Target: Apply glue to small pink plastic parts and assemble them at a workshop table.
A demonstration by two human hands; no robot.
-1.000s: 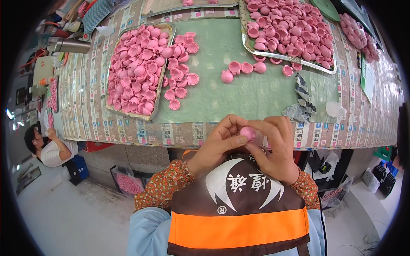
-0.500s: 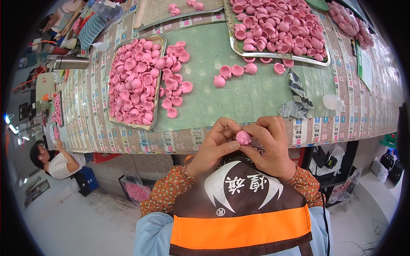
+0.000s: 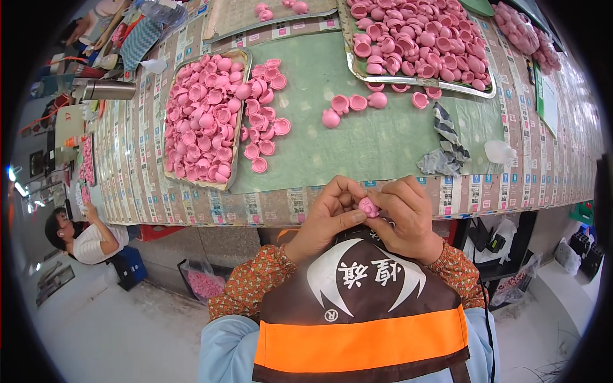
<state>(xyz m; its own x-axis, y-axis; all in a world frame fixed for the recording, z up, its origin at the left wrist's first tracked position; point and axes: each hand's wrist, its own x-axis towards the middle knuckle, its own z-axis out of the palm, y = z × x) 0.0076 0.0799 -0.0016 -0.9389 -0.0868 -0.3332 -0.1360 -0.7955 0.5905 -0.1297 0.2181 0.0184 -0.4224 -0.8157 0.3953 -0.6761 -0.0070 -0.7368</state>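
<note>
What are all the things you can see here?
Small pink rubbery cup: one, pink, pinched between both hands near the table edge.
Left metal tray: one, silver, left on the mat, heaped with pink cups.
Right metal tray: one, silver, top right, full of pink cups.
Loose pink cups: a few, pink, on the green mat between the trays.
Crumpled grey cloth: one, grey, right on the mat.
Steel flask: one, silver, far left, lying down.
Another person: one, lower left, beside the table.
Left hand: one, gripping the cup.
Right hand: one, gripping the cup.
</note>
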